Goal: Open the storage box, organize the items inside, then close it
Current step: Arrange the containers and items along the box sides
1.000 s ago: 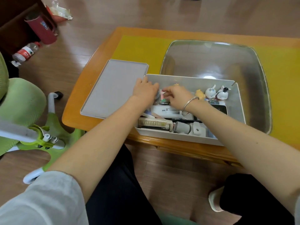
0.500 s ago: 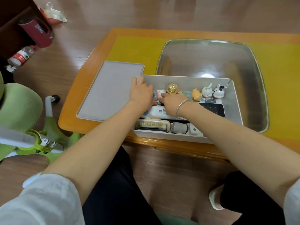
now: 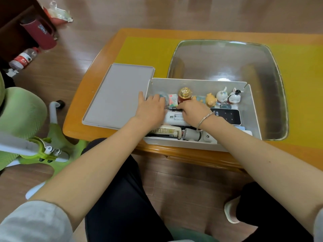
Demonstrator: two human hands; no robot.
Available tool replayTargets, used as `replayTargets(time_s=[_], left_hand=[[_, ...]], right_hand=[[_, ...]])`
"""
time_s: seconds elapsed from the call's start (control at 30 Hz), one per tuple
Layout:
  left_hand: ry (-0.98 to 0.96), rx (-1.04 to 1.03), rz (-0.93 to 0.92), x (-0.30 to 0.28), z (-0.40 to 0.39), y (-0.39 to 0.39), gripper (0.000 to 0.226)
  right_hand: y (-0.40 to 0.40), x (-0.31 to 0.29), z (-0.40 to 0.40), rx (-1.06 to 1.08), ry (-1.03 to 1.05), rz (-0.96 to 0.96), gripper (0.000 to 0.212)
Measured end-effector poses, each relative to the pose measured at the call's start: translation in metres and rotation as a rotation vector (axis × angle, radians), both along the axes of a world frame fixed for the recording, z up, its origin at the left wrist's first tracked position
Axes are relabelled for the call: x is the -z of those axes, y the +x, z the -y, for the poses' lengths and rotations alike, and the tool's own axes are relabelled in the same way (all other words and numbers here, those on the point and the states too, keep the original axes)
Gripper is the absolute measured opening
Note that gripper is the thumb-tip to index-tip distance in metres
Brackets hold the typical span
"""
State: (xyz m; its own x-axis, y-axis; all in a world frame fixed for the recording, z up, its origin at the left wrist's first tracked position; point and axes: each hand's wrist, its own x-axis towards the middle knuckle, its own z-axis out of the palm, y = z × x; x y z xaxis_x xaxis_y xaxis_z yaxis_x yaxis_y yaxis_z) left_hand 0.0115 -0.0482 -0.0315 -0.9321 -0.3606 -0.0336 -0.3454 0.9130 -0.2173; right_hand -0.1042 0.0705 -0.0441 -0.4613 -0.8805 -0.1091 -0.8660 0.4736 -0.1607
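The storage box point(image 3: 251, 102) sits open at the near edge of the desk point(image 3: 104, 55), and every other thing is placed here relative to it. Its grey lid point(image 3: 118, 95) lies flat on the desk, touching the box's left wall.

Along the box's far wall stand a red jar with a gold cap point(image 3: 185, 96), a small green-and-white packet point(image 3: 173, 99) just left of the jar, a yellow figurine point(image 3: 211, 100), and two white rabbit figurines point(image 3: 229, 96) toward the right corner. In front of the rabbits lies a black device with a white rim point(image 3: 227, 117). Against the near wall rest a cream-coloured gadget point(image 3: 166, 131) and a grey cylinder point(image 3: 192, 135) — side by side. A white oblong device point(image 3: 174, 117) lies mid-box between the hands.

The left hand point(image 3: 152, 109) reaches in at the left end, its thumb over the left wall; its grip cannot be told, the fingers being hidden. The right hand point(image 3: 194, 110), a bracelet point(image 3: 205, 119) on its wrist, is in front of the jar, its grip pinching a dark pen point(image 3: 172, 107) that lies across the white device.
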Motion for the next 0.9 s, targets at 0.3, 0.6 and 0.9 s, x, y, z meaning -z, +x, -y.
replayTargets(time_s=[0.3,0.6,0.9], left_hand=[[-0.012,-0.016,0.155,0.007,-0.009,0.010,0.063],[-0.044,-0.002,0.119,0.008,-0.008,0.011,0.063],[-0.026,0.001,0.103,0.007,-0.014,0.016,0.060]], right_hand=[[0.003,0.001,0.005,-0.001,-0.004,0.052,0.043],[0.003,-0.001,0.002,0.002,0.010,0.088,0.041],[-0.004,-0.008,-0.031,0.087,-0.104,0.140,0.030]])
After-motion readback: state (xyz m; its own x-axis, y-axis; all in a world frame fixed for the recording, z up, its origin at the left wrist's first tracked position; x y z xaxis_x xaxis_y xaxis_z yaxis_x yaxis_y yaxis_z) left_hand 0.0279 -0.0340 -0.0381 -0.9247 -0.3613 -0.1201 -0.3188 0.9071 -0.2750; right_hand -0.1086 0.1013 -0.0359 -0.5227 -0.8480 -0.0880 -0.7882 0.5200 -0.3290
